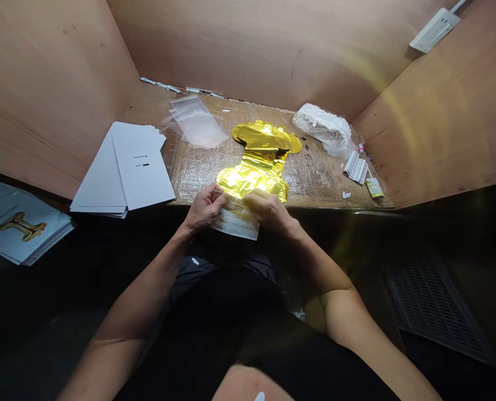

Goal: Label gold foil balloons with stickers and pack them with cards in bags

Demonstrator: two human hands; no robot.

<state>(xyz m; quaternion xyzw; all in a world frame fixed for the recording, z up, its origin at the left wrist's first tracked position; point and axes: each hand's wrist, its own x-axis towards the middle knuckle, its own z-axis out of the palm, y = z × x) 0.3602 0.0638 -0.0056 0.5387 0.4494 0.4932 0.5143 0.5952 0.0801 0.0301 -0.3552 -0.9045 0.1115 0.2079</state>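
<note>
White printed card point(233, 221) with small yellow-marked panels lies nearest, held at its upper part by both bare hands. The left hand point(205, 209) is narrow, its thumb and fingers pinched on the card's corner, while the right hand point(268, 211) is curled closed over the card's top edge. That edge meets a gold foil balloon point(258, 161), which lies flat and crumpled on a silvery foil-covered worktop point(315, 178), just beyond the hands. Whether card and foil are joined, I cannot tell. The thin foil could crease or split under a hard pinch, and the card could slip if either hand loosens. Just left of the balloon lies a transparent plastic bag point(195, 122), with a stack of white paper sheets point(125, 170) beyond it and a pile of printed sheets point(18, 220) farther left, showing a gold shape. Right of the balloon sit a white wrapped bundle point(321, 125), a small folded white leaflet point(355, 167) and a small yellow-and-white box point(374, 188). Farthest behind the balloon rises a light wooden wall point(248, 50), with a white power socket point(434, 30) high to its right
</note>
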